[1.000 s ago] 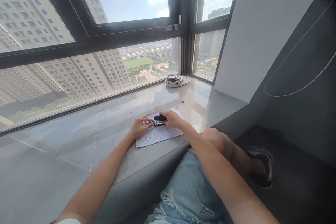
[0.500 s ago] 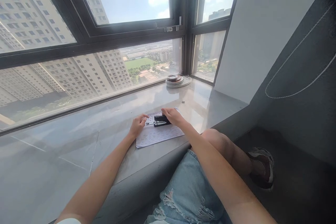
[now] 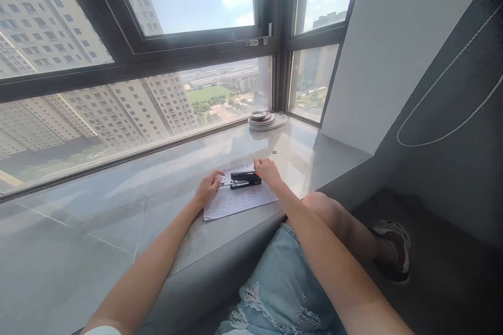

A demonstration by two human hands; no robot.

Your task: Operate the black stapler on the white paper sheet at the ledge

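A black stapler (image 3: 244, 179) lies on a printed sheet of paper (image 3: 239, 200) on the grey stone window ledge (image 3: 165, 204). My right hand (image 3: 268, 171) rests at the stapler's right end, fingers curled and touching its rear. My left hand (image 3: 209, 187) lies on the paper's left edge with fingers bent, pressing the sheet down just left of the stapler's mouth. The stapler's arm looks slightly raised from its base.
A stack of plates (image 3: 264, 120) stands at the far corner of the ledge by the window. A tiny dark object (image 3: 273, 152) lies on the ledge beyond the paper. My knee (image 3: 326, 209) and denim shorts are below the ledge; a dark wall rises at right.
My right hand has slid off the top of the stapler to its right end, uncovering it. My left hand drew back slightly from the stapler's mouth to the paper's edge.
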